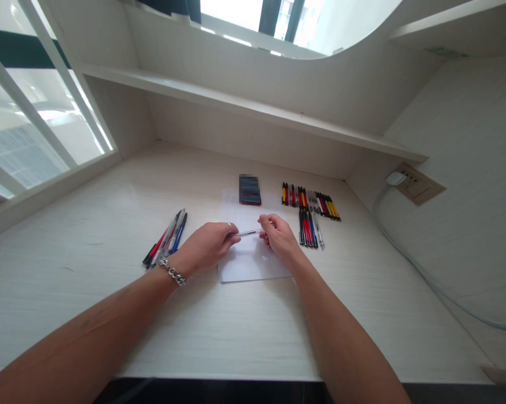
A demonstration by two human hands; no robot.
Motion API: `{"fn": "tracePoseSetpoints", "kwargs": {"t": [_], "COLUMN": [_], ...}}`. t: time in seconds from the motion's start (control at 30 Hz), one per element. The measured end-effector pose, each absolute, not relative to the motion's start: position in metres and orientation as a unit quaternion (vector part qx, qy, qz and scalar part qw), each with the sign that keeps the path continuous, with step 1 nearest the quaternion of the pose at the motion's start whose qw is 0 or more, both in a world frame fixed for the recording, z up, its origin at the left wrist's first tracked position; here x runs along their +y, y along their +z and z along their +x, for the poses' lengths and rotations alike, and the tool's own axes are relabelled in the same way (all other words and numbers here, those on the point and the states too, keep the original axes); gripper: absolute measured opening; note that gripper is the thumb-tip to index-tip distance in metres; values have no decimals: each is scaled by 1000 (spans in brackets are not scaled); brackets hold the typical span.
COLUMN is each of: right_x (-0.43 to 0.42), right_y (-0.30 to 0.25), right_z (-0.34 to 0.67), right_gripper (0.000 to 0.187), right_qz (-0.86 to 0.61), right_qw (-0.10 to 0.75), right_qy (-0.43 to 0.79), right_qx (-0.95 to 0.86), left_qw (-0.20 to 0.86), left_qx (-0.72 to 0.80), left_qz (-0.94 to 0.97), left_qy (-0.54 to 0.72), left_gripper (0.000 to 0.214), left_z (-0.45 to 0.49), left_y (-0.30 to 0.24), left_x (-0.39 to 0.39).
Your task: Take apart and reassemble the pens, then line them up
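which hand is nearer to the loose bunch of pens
Left. The left hand is a little to the right of the loose bunch; the right hand is farther to the right, beyond the left one.

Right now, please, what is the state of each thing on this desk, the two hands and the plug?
left hand, closed on one end of the clear pen
right hand, closed on its other end
clear pen, held above the paper
paper, flat, partly covered
phone, lying screen up, text unreadable
left pens, loosely bunched
right pens, lined up in two rows
plug, inserted in socket
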State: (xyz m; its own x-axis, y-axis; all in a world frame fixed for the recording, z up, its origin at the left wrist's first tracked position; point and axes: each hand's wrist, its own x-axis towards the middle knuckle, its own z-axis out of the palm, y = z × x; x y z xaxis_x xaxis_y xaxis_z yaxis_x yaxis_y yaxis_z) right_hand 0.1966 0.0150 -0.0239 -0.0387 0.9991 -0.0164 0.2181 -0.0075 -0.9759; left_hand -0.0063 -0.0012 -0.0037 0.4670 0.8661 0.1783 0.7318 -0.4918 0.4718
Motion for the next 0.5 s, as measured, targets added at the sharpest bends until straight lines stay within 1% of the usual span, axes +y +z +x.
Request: {"fn": "tracePoseSetpoints", "kwargs": {"t": [0.17, 0.33, 0.5], "right_x": [13, 3, -6], "right_y": [-13, 5, 18], "right_z": [206, 216, 217], "right_gripper": [49, 30, 21], "right_qz": [-519, -504, -471], "right_qw": [394, 326, 245], "right_qy": [512, 462, 450], "right_qx": [-560, -653, -718], "left_qw": [165, 180, 172], "left_qx": [485, 493, 454], "left_qz": [831, 812, 816], "left_qy": [218, 255, 314], "left_gripper": [24, 17, 15], "left_z": [-10, -14, -9], "left_y": [-4, -4, -4], "left_x": [2, 5, 2]}}
